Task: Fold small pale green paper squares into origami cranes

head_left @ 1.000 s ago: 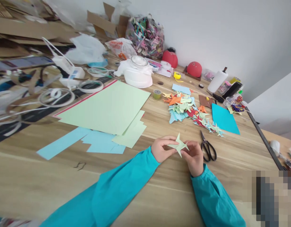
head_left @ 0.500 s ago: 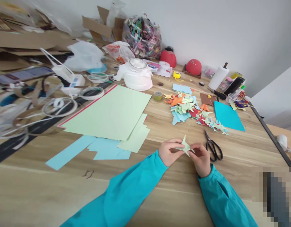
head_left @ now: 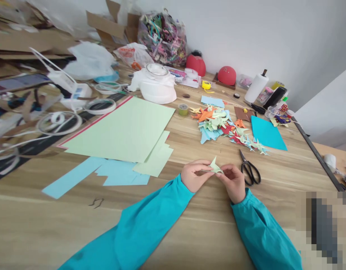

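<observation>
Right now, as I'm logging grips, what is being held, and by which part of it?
A green folded paper, by opposite sides: the left hand pinches its left side, the right hand its right.

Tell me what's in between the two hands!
In the head view, a folded pale green paper is between the left hand and the right hand; both hold it.

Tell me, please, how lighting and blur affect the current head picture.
Head view: light is soft, without harsh glare; head view, upper left: cardboard looks smeared; head view, lower right: corner pixelated; head view, near centre: the left hand, right hand and folded paper look clearer.
</observation>
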